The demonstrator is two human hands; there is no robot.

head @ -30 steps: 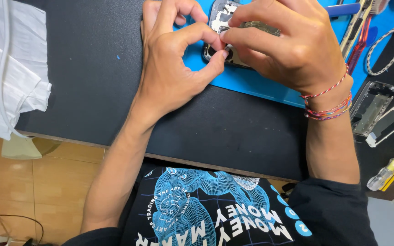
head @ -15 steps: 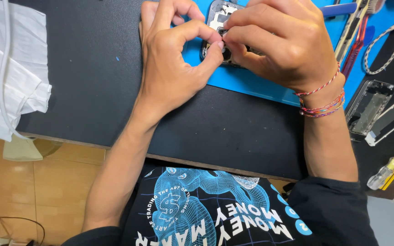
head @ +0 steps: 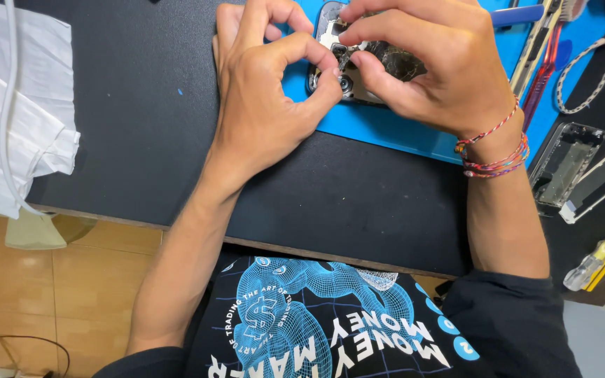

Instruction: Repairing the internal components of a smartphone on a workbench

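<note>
An opened phone point(head: 379, 66) with its insides showing lies on a blue mat point(head: 400, 129) on a black table point(head: 127, 133). My left hand point(head: 264, 98) rests on the table and mat, its thumb and forefinger pinched against the phone's near left corner by the camera. My right hand point(head: 421, 63) covers the phone from the right, fingertips pressing on a small part at its top left. Woven bracelets point(head: 495, 157) circle my right wrist. Most of the phone is hidden under my fingers.
White cloth point(head: 15, 112) with a white cable lies at the table's left edge. Right of the mat lie a red-handled tool point(head: 547, 66), a looped strap point(head: 586, 73), two clear phone parts point(head: 582, 171) and a yellow-handled screwdriver point(head: 600, 255).
Both hands stay on the phone, with the fingertips shifting slightly. My right hand's fingers have drawn closer to the phone's top left corner.
</note>
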